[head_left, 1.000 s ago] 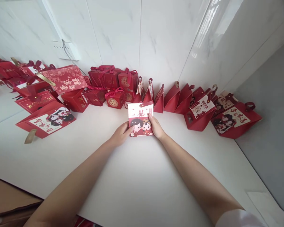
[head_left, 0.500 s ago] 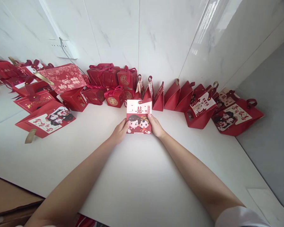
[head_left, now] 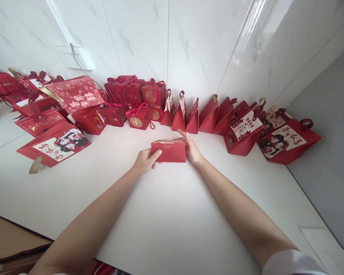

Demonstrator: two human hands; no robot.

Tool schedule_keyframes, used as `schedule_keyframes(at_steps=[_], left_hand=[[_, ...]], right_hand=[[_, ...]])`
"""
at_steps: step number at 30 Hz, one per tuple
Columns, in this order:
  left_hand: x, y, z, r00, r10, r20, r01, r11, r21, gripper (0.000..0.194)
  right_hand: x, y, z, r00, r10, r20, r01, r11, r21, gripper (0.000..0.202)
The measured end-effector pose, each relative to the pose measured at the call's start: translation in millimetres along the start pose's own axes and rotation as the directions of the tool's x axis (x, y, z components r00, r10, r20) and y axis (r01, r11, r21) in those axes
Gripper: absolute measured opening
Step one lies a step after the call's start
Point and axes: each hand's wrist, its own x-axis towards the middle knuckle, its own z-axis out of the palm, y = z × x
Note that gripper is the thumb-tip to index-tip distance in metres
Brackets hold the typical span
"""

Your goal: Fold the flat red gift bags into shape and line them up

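A red gift box (head_left: pixel 172 152) is tilted between my hands, its plain red face with small, unreadable gold print toward me. Pale and gold edges show along its top. My left hand (head_left: pixel 145 161) grips the left end, thumb on the front face and fingers partly hidden underneath. At the right end, my right hand (head_left: pixel 193 149) rests against the box with its fingers stretched out toward the far upper edge. The illustrated face is out of sight.
Red gift boxes with bows (head_left: pixel 139 117) and a row of triangular red boxes (head_left: pixel 192 120) line the tiled wall. Handled boxes (head_left: pixel 288 141) stand at right, others (head_left: pixel 57 145) at left. A wall socket (head_left: pixel 74 57) has a cable. Cardboard (head_left: pixel 14 236) lies below the white table (head_left: pixel 160 221).
The box has turned from its illustrated couple face to a plain red face. My right thumb has left the front, and the right fingers now stretch along the box's end.
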Motion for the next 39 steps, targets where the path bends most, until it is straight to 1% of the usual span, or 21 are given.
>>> schedule_keyframes(at_steps=[2, 4, 7, 10, 13, 20, 30, 39], left_hand=[[-1.1, 1.4, -2.2, 0.998, -0.034, -0.049, 0.033, 0.999, -0.028, 0.058], [-3.0, 3.4, -3.2, 0.997, -0.015, -0.079, 0.011, 0.998, -0.062, 0.057], [-6.6, 5.4, -2.0, 0.989, 0.117, -0.09, -0.123, 0.99, -0.07, 0.051], [-9.3, 5.7, 0.6, 0.964, 0.254, -0.083, -0.259, 0.965, -0.05, 0.046], [-10.1, 5.0, 2.2, 0.951, 0.299, -0.072, -0.302, 0.953, -0.029, 0.045], [-9.5, 4.5, 1.6, 0.949, 0.304, -0.086, -0.308, 0.951, -0.034, 0.046], [-11.2, 8.5, 2.8, 0.956, 0.275, -0.103, -0.276, 0.961, 0.008, 0.042], [-9.6, 6.4, 2.2, 0.967, 0.236, -0.094, -0.236, 0.972, 0.005, 0.042]], right_hand=[[-2.7, -1.9, 0.3, 0.999, 0.04, 0.025, -0.039, 0.999, -0.025, 0.068], [-3.2, -1.4, -0.8, 0.998, 0.051, 0.033, -0.049, 0.998, -0.05, 0.066], [0.3, 2.4, -3.3, 1.0, 0.005, 0.018, -0.005, 1.0, -0.003, 0.062], [6.3, 6.9, -5.6, 1.0, -0.015, -0.001, 0.015, 0.997, 0.081, 0.06], [10.4, 9.8, -6.9, 1.0, 0.008, 0.015, -0.009, 0.993, 0.116, 0.062], [9.6, 11.5, -7.7, 0.999, 0.007, 0.032, -0.011, 0.992, 0.124, 0.06], [9.1, 11.6, -7.9, 0.999, -0.012, 0.041, 0.007, 0.993, 0.115, 0.061], [8.8, 8.5, -4.9, 1.0, -0.022, 0.015, 0.019, 0.989, 0.149, 0.057]])
